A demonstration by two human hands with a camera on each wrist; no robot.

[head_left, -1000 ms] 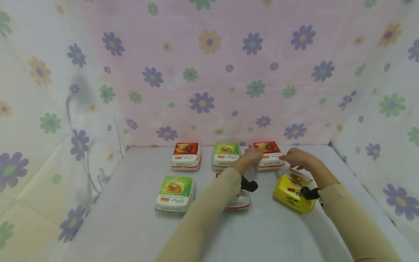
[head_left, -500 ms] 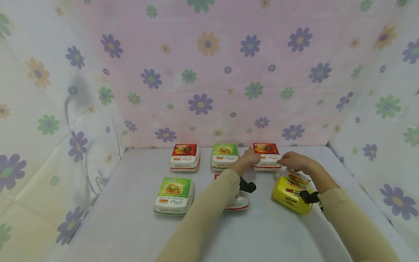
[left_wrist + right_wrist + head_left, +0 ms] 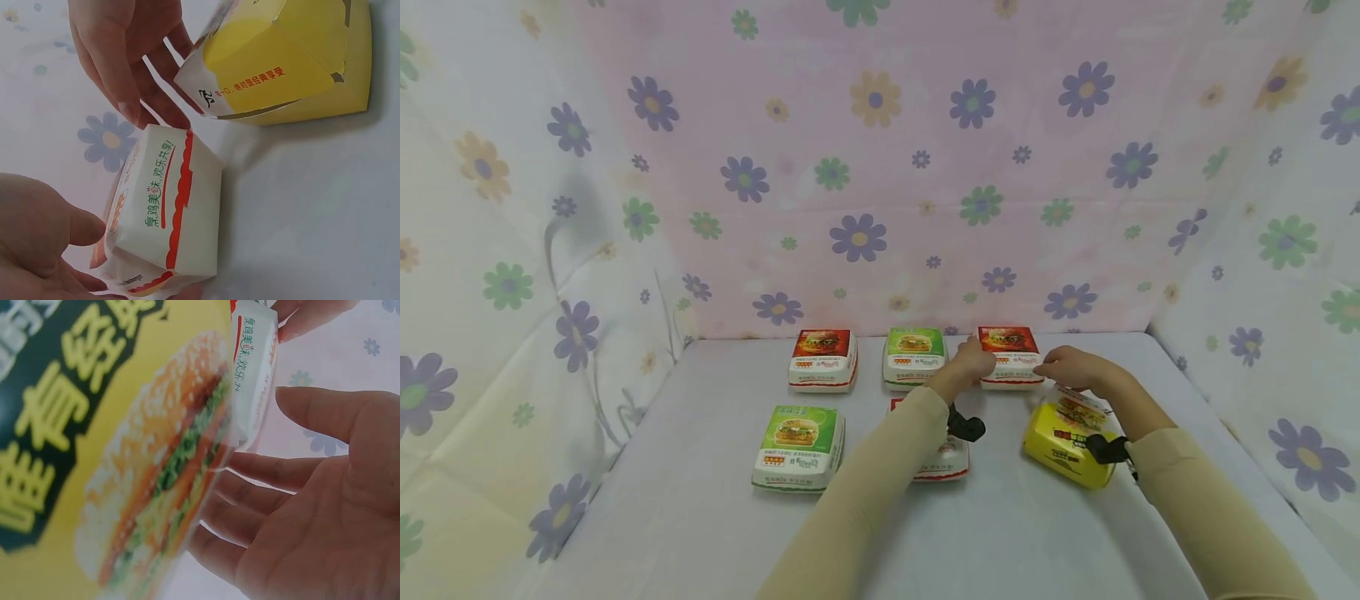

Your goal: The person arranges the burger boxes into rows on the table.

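At the back right of the table stands a white burger box point(image 3: 1018, 364) with a red top picture. My left hand point(image 3: 974, 362) touches its left end; in the left wrist view the thumb point(image 3: 86, 226) lies against its upper edge and the fingers reach around the end. At the opposite end is my right hand point(image 3: 1078, 369), its extended fingertips touching the box near a corner. The right wrist view shows that palm point(image 3: 331, 519) with thumb and fingers spread. A yellow burger box point(image 3: 1063, 450) sits turned at an angle below my right wrist.
Left along the back row are a green-topped box point(image 3: 915, 354) and another red-topped box point(image 3: 823, 358). In front stand a green-topped box point(image 3: 800, 446) and a red-trimmed box point(image 3: 946, 462), partly covered by my left forearm. Flowered cloth walls point(image 3: 865, 167) enclose the table.
The right hand has come slightly closer to the red-topped box's right end, while the left hand stays at its left end. The boxes look unmoved; the view has shifted slightly.
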